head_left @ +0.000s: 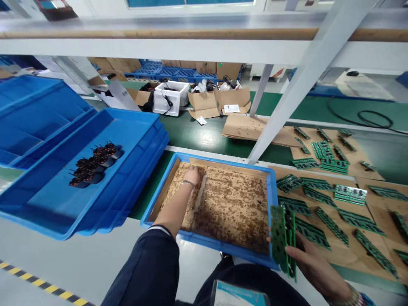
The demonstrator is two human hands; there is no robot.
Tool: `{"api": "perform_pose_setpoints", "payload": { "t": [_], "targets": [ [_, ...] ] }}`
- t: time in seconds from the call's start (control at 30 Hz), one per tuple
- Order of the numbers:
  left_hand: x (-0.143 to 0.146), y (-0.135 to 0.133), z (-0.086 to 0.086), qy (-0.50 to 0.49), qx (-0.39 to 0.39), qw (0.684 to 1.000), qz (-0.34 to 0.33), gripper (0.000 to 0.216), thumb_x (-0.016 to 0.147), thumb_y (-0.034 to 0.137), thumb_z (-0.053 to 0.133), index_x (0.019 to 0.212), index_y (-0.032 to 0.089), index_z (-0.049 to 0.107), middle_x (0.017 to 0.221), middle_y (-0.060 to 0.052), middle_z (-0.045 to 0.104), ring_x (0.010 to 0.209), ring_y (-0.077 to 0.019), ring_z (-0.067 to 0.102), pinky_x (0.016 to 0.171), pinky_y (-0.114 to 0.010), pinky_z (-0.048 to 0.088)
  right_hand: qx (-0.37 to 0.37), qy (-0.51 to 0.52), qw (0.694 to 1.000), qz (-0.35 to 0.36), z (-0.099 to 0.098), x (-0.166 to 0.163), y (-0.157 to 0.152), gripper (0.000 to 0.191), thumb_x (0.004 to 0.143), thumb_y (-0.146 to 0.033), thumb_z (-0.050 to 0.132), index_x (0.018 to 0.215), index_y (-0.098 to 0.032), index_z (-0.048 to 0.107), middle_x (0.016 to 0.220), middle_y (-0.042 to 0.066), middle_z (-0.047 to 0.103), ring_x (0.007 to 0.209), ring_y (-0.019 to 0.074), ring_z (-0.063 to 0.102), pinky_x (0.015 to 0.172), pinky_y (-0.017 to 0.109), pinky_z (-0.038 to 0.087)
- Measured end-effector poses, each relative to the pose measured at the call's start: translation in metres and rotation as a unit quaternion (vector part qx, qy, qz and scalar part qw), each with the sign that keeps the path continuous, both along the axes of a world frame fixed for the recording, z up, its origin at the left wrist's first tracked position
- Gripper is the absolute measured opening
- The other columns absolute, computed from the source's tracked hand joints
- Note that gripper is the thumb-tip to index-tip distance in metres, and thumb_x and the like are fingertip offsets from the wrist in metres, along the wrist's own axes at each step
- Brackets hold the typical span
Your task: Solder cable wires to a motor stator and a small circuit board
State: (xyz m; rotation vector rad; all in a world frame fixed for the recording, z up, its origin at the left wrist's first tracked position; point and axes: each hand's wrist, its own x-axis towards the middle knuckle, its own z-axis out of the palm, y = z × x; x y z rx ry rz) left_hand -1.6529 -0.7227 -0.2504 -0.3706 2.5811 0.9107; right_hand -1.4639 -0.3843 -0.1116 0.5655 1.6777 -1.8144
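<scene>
My right hand [307,257] grips several green circuit boards [282,242] standing on edge, over the right front corner of a shallow blue tray [225,245]. Inside that tray, brown-stained cardboard [236,208] covers the bottom, with a strip of tape [200,193] running across it. My left hand [192,175] reaches to the tray's far left part, close to the upper end of the tape. Its fingers are curled against the cardboard, and whatever they may hold is hidden.
More circuit boards [350,193] lie spread on cardboard sheets to the right. On the left, stacked blue bins [140,170] hold a cluster of black parts with wires [95,165]. A slanted white post [287,110] rises behind the tray. Further back stand a white foam box [167,104] and opened cartons [204,104].
</scene>
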Motion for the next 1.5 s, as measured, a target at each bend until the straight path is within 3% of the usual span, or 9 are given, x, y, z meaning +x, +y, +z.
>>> {"api": "perform_pose_setpoints", "payload": {
  "t": [0.23,0.47,0.63,0.73,0.97,1.03,1.13,1.33,1.5],
  "targets": [
    [-0.033,0.004,-0.025,-0.01,-0.113,0.993,-0.021,0.032,0.085,0.028,0.053,0.113,0.014,0.05,0.121,-0.01,0.048,0.111,-0.0254,0.046,0.092,-0.049,0.038,0.05,-0.044,0.991,-0.12,0.004,0.033,0.02,0.051,0.067,-0.041,0.066,0.112,-0.02,0.054,0.118,0.012,0.056,0.109,0.0302,0.052,0.091,0.043,0.043],
    [-0.041,-0.01,-0.023,-0.024,-0.071,0.997,0.026,0.024,0.08,0.025,0.059,0.099,0.012,0.055,0.109,-0.009,0.055,0.104,-0.0232,0.05,0.089,-0.045,0.039,-0.008,-0.049,0.987,-0.152,0.002,0.036,0.037,0.048,0.068,-0.037,0.068,0.11,-0.018,0.056,0.102,0.012,0.064,0.099,0.0296,0.058,0.091,0.047,0.041],
    [-0.025,-0.02,-0.002,0.006,0.053,0.994,0.1,0.029,0.054,0.016,0.071,0.077,0.013,0.055,0.085,-0.008,0.06,0.102,-0.0312,0.052,0.086,-0.041,0.041,-0.088,-0.051,0.967,-0.235,-0.007,0.04,0.051,0.038,0.065,-0.032,0.07,0.098,-0.016,0.06,0.091,0.011,0.068,0.091,0.0273,0.062,0.088,0.046,0.044],
    [0.008,-0.008,0.012,0.014,0.196,0.973,0.119,0.031,0.052,0.029,0.068,0.075,0.016,0.051,0.08,-0.005,0.06,0.094,-0.0268,0.056,0.08,-0.035,0.046,-0.119,-0.046,0.958,-0.256,-0.012,0.046,0.059,0.033,0.066,-0.03,0.069,0.095,-0.015,0.061,0.089,0.01,0.069,0.091,0.0263,0.062,0.087,0.044,0.045],
    [0.102,0.099,0.035,-0.079,0.454,0.887,0.013,0.046,0.066,0.048,0.058,0.1,0.017,0.05,0.094,-0.008,0.064,0.092,-0.0213,0.061,0.078,-0.034,0.052,-0.127,-0.042,0.946,-0.295,-0.013,0.068,0.076,0.027,0.069,-0.025,0.067,0.093,-0.014,0.062,0.09,0.01,0.068,0.085,0.0254,0.064,0.077,0.04,0.05],
    [0.115,0.142,0.044,-0.098,0.409,0.894,-0.156,0.039,0.082,0.038,0.043,0.114,0.016,0.041,0.104,-0.009,0.062,0.096,-0.0179,0.06,0.079,-0.03,0.052,-0.128,-0.038,0.941,-0.311,-0.011,0.077,0.083,0.025,0.069,-0.025,0.066,0.091,-0.014,0.062,0.092,0.01,0.068,0.086,0.025,0.064,0.078,0.039,0.05],
    [0.122,0.203,0.059,-0.087,0.329,0.895,-0.289,0.041,0.081,0.021,0.051,0.119,0.017,0.038,0.107,-0.008,0.061,0.095,-0.0156,0.06,0.081,-0.028,0.05,-0.122,-0.033,0.933,-0.338,-0.01,0.094,0.095,0.023,0.069,-0.028,0.065,0.088,-0.014,0.063,0.094,0.009,0.067,0.087,0.0255,0.064,0.078,0.04,0.05],
    [0.127,0.3,0.059,-0.035,0.076,0.895,-0.438,0.041,0.08,0.01,0.054,0.12,0.015,0.044,0.112,-0.013,0.055,0.103,-0.0249,0.054,0.089,-0.047,0.042,-0.128,-0.03,0.917,-0.377,-0.011,0.126,0.121,0.023,0.069,-0.03,0.064,0.086,-0.014,0.064,0.094,0.01,0.067,0.094,0.0274,0.061,0.083,0.043,0.047],
    [0.137,0.342,0.035,-0.033,-0.119,0.87,-0.477,0.028,0.087,0.028,0.05,0.11,0.013,0.051,0.104,-0.008,0.056,0.09,-0.019,0.057,0.078,-0.04,0.049,-0.157,-0.021,0.903,-0.4,-0.015,0.146,0.15,0.022,0.069,-0.029,0.064,0.086,-0.015,0.062,0.096,0.009,0.067,0.092,0.0265,0.062,0.076,0.038,0.049]
  ]
}}
